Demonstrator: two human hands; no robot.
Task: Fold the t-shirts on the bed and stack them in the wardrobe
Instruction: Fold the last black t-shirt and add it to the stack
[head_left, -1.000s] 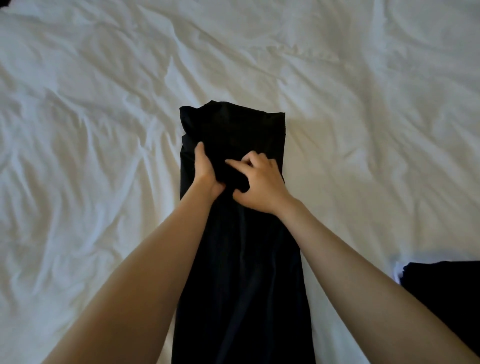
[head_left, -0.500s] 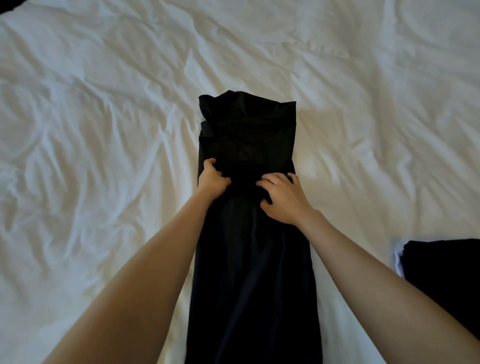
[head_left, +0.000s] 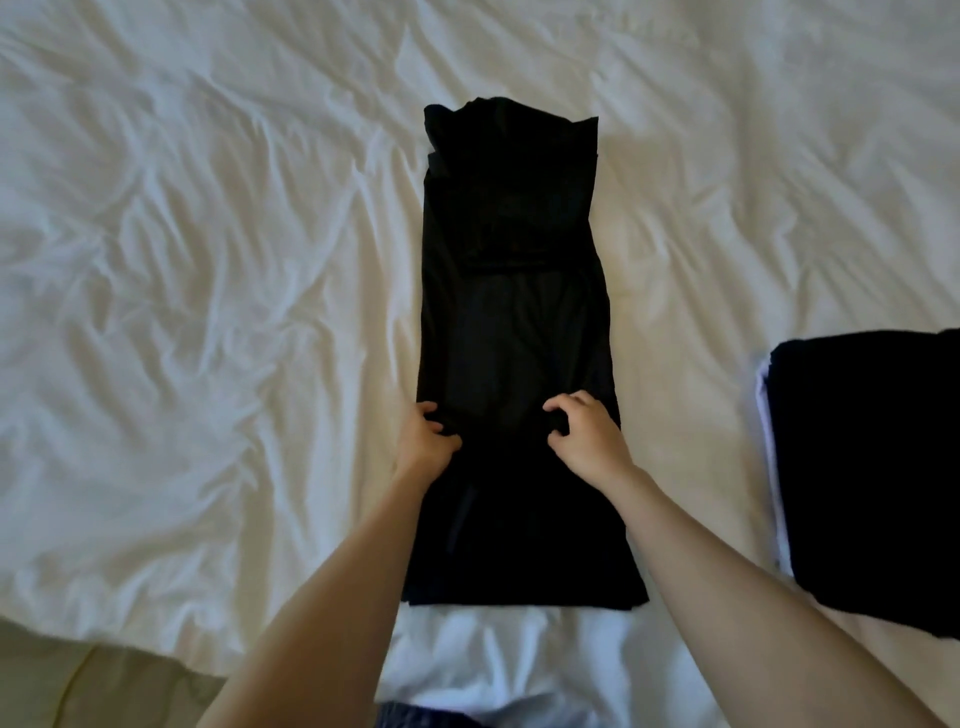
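Black t-shirt (head_left: 511, 322) lies flat on the white bed sheet (head_left: 208, 260) as a long narrow strip, sides folded in. It runs from beyond the fingertips, collar end farthest out, back past both wrists to a straight hem between the forearms. Left hand (head_left: 426, 441): at the strip's left edge, about halfway along. Its fingers (head_left: 427, 410) are curled close together over the edge and the thumb lies on top of the cloth, so the hand grips the edge. Right hand (head_left: 587, 436): on top of the strip toward its right edge, level with the left hand. Its fingers (head_left: 569, 402) are bent in a claw, slightly spread, with forefinger and thumb drawn toward each other and pinching the fabric; black on black, so the pinched fold itself cannot be made out. A bare span of shirt separates the two hands. Well out to the right of the right-hand fingers, apart from the strip, sits a folded dark pile (head_left: 872, 467) with a white layer (head_left: 763, 415) showing along its near side.
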